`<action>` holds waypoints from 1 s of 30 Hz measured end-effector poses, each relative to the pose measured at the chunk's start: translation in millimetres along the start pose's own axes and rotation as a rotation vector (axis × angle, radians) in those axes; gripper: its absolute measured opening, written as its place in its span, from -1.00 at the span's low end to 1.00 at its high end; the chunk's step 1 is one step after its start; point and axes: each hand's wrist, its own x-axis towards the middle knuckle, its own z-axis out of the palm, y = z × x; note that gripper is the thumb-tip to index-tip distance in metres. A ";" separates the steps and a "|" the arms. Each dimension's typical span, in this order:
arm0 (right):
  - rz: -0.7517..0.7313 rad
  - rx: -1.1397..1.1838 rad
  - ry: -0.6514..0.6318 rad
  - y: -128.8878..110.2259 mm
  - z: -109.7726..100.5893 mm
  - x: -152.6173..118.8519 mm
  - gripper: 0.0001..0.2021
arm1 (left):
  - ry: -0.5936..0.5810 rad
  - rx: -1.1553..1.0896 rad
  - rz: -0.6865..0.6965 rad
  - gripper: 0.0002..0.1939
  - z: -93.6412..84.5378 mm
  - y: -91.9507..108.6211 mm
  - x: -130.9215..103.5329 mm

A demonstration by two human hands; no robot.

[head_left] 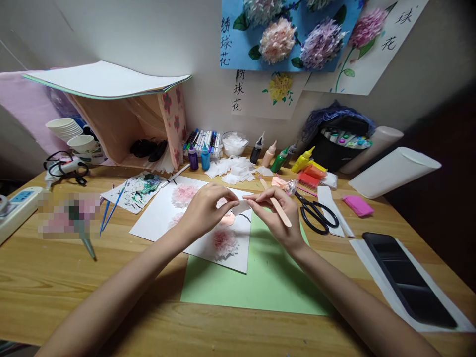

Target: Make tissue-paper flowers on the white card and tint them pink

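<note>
Above a white sheet (201, 252) with pink paper flowers (224, 242), my left hand (208, 208) pinches one end of a small white paper piece (243, 207). The fingertips of my right hand (278, 213) close on its other end, and a flat wooden stick (280, 212) rests between the fingers of that same hand. Under both hands, partly hidden, lies a peach-coloured patch (227, 218) on the sheet. The white sheet overlaps a green sheet (253, 287) on the wooden table.
Black scissors (316, 215) lie right of my right hand, and a dark phone (409, 277) beyond them. White paper pieces (232, 170), paint bottles (279, 161) and markers (204, 142) stand or lie behind. Two blue brushes (113, 208) and a paint-stained sheet (136, 191) are at left.
</note>
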 end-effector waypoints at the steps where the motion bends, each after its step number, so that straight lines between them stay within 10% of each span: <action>1: 0.006 -0.006 0.006 0.0 -0.5 0.4 -0.77 | -0.002 0.002 0.002 -0.91 0.1 -0.2 0.0; 23: -0.060 -0.235 -0.092 -0.2 -7.2 4.3 -0.80 | -0.088 0.083 0.022 -0.89 1.8 -5.6 1.8; 30: 0.011 -0.148 0.015 -0.1 -4.0 2.2 -0.78 | 0.129 0.207 -0.058 -0.92 9.8 6.0 -4.8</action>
